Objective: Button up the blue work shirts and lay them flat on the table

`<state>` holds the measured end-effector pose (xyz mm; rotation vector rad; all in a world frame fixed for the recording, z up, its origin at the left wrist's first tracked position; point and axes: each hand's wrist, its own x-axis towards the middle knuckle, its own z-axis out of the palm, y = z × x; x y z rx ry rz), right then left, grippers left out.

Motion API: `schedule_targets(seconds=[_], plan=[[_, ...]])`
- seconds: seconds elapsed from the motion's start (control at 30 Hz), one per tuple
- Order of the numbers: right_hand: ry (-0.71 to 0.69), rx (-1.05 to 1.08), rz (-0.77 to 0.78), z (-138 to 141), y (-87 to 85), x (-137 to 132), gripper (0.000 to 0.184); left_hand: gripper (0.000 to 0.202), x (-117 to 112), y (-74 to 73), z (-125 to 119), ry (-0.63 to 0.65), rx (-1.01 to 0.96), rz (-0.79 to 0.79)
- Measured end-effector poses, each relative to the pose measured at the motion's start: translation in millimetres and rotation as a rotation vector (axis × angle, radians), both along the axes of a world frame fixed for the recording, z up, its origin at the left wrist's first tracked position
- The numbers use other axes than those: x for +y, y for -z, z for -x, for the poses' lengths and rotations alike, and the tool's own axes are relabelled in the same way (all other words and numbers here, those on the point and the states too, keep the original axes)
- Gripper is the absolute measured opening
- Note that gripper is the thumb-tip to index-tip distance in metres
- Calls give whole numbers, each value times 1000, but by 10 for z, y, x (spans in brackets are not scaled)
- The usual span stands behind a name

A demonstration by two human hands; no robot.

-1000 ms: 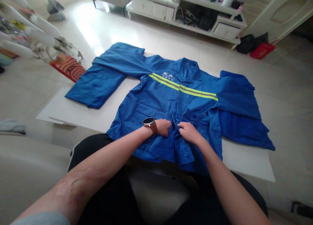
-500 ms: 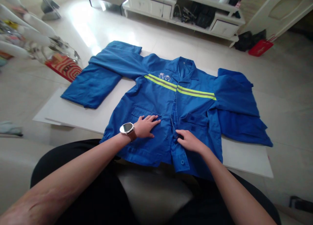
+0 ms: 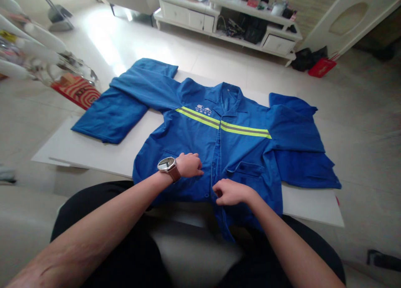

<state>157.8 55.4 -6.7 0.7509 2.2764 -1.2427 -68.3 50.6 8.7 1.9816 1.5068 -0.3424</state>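
Observation:
A blue work jacket (image 3: 247, 112) lies front up with its sleeves folded outward, a yellow-and-grey reflective stripe (image 3: 244, 129) across the chest. My right hand (image 3: 233, 192) pinches the front edge near the hem, below the pocket flap (image 3: 247, 169); that edge is lifted and hangs past the table. Against the opposite front panel, my left hand (image 3: 189, 164) bends its fingers down onto the cloth, their tips partly hidden. A watch (image 3: 167, 164) is on the left wrist. Buttons show along the partly parted front.
Under the jacket is a white table (image 3: 119, 156). A red patterned bag (image 3: 77, 91) hangs at the left. Farther back stand a white TV cabinet (image 3: 188, 18) and a red bag (image 3: 322, 66) on the floor. My legs are beneath the near edge.
My left hand has gone from spread flat to curled fingers. My right hand has moved down toward the hem with the jacket's front edge, whose lower corner now hangs lower.

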Motion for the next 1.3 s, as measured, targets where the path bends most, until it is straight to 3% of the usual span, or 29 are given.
schedule_targets(seconds=[0.07, 0.17, 0.33, 0.43, 0.53, 0.7, 0.83, 1.07, 1.3], plan=[[27, 22, 103, 24, 10, 16, 19, 39, 74, 51, -60, -90, -45, -26], [232, 134, 121, 17, 35, 48, 29, 42, 148, 166, -165, -245, -178, -9], [552, 191, -233, 68, 83, 37, 31, 17, 197, 304, -312, -364, -391, 111], [663, 140, -387, 147, 129, 2, 31, 18, 242, 286, -335, -385, -551, 156], [670, 144, -423, 190, 168, 12, 4, 19, 303, 239, -300, -383, -609, 159], [642, 143, -413, 183, 177, 99, 20, 11, 358, 260, -222, -287, -639, 210], [662, 63, -422, 198, 207, 133, 25, 17, 338, 319, -243, -206, -505, 32], [760, 207, -351, 220, 292, 203, 12, 26, 272, 242, -289, -199, -263, -264], [785, 277, -323, 179, 252, 272, 11, 25, 282, 179, -291, -170, -219, -303]])
